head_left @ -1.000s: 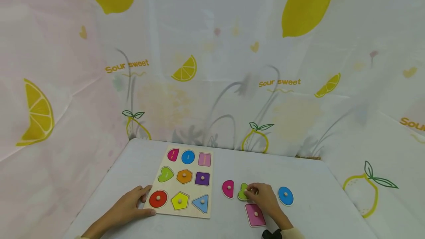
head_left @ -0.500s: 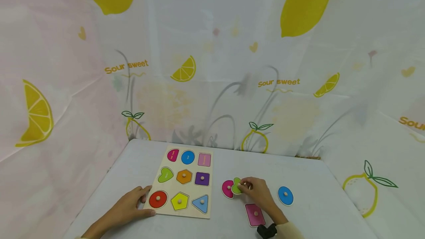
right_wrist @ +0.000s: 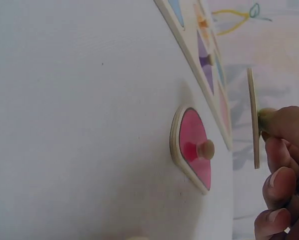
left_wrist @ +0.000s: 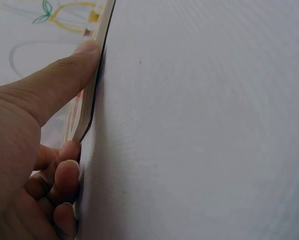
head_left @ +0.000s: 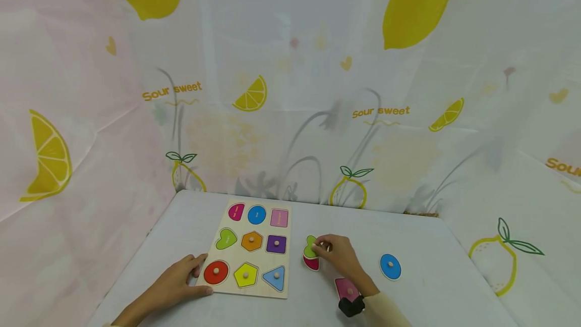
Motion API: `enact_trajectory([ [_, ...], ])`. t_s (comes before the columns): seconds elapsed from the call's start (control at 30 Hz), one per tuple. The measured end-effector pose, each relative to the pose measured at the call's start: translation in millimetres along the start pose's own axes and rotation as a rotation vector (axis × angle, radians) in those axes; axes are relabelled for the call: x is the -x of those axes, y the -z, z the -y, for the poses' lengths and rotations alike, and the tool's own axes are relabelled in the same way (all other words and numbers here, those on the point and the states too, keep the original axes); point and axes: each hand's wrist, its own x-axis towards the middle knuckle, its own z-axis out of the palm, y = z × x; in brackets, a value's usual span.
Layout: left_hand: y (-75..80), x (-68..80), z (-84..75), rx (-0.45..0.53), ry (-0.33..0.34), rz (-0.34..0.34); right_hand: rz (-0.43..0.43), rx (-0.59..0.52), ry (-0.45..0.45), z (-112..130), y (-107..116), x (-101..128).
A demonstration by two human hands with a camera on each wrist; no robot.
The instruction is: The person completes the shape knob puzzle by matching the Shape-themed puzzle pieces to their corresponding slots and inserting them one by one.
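Right hand (head_left: 338,255): pinches green heart-shaped wooden piece (head_left: 309,250)
Below its fingertips: magenta semicircular wooden piece (right_wrist: 193,131)
Left hand (head_left: 174,281): grips pale wooden board (head_left: 236,256)

Pale cream right sleeve (head_left: 385,312) with a small, black, angular device (head_left: 351,307) beside it
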Motion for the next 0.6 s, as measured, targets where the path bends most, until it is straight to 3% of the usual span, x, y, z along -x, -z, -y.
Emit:
enact_trajectory([
  [0.33,0.1,-0.1,-0.8,-0.006,0.008,-0.002,0.060,-0.040,-0.004,13.5,-19.3,-15.8],
  [0.6,-0.1,0.3,-1.0,-0.001,0.008,0.002,0.054,-0.031,0.037,25.9,-33.8,-27.9],
])
